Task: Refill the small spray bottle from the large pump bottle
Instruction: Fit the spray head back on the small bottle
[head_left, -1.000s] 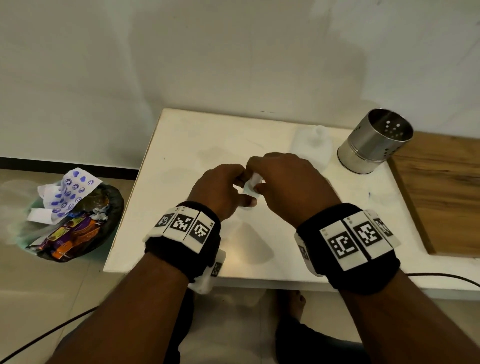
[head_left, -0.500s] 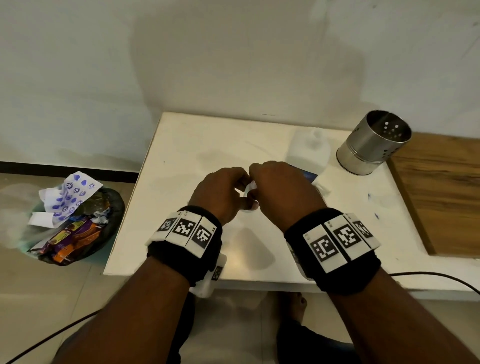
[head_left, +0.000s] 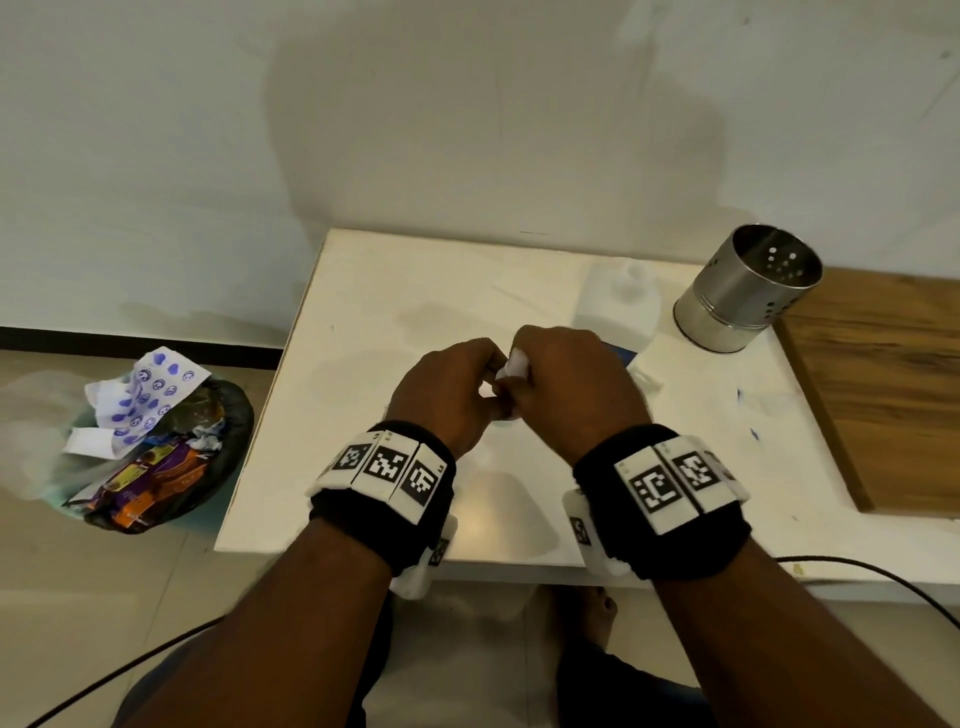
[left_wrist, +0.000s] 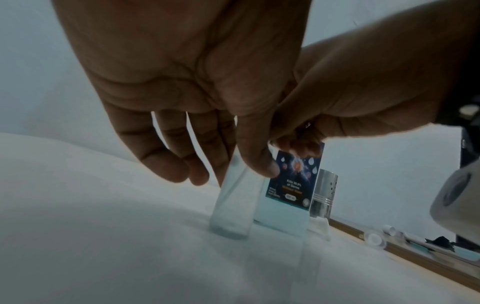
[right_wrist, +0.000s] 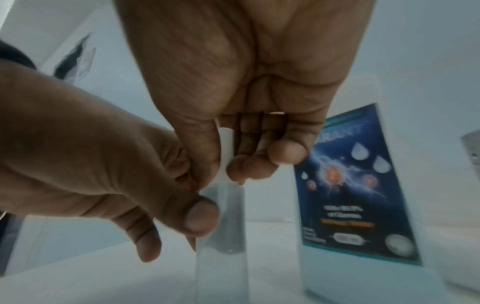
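On the white table (head_left: 395, 291), the left hand (head_left: 447, 395) is pinching the small spray bottle (left_wrist: 233, 205) upright while the right hand (head_left: 576, 384) is gripping its white cap (right_wrist: 226, 148); the large pump bottle (right_wrist: 361, 185), just beyond the grip, is waiting, so pouring likely remains.

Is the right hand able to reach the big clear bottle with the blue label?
Probably yes, but not right now. The big clear bottle with the blue label stands just beyond the right hand, nothing between them, yet that hand grips the white cap of the small clear spray bottle.

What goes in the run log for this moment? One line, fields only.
left hand: holds small spray bottle upright on table | right hand: pinches white spray top | large bottle: behind, untouched
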